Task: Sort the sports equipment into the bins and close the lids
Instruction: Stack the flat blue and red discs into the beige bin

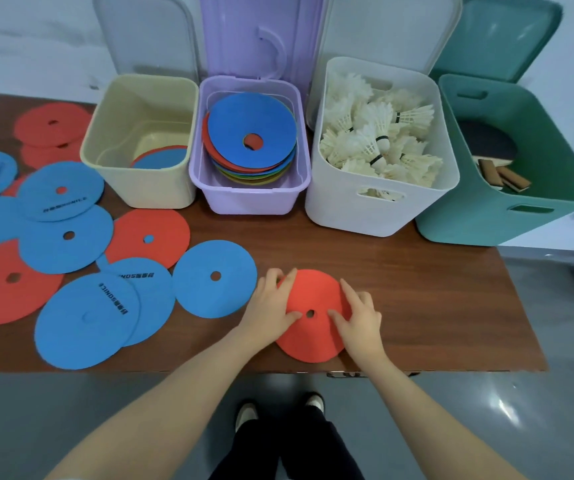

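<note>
From the head view, a red disc (308, 318) lies flat on the tabletop (434, 306) near its front edge, just right of a loose blue disc (214, 284). The left hand (271, 311) rests on its left side and the right hand (358, 318) on its right, fingers lightly bent and pressing on the surface, neither yet curled under the rim. The disc looks thin, light and flexible, probably rubbery rather than slippery, and not fragile. Lying flush, it is likely best slid to the table edge or peeled up at the rim, then carried to the purple bin (249, 199), where similar discs are stacked.
</note>
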The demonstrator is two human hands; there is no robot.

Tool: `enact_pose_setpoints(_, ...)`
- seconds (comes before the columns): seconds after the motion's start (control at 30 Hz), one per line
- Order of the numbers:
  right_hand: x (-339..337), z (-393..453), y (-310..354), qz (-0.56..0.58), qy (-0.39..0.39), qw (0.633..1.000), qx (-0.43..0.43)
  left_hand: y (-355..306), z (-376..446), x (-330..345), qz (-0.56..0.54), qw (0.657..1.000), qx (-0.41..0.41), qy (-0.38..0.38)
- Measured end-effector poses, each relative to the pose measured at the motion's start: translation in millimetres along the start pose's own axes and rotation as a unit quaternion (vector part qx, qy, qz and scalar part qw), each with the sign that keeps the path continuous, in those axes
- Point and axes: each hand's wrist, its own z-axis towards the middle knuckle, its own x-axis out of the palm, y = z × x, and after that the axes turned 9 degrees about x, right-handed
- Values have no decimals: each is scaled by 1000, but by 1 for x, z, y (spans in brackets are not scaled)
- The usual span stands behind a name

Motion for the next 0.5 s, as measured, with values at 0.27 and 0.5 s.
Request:
enact_pose_setpoints(0.27, -2, -1, 39, 30, 19, 994, -103, 14, -25, -31, -60, 994, -58, -66)
enact_pose_setpoints(0.5, -7, 15, 104, 64, 16, 974, -216, 24, -36, -91, 7, 982, -59, -182)
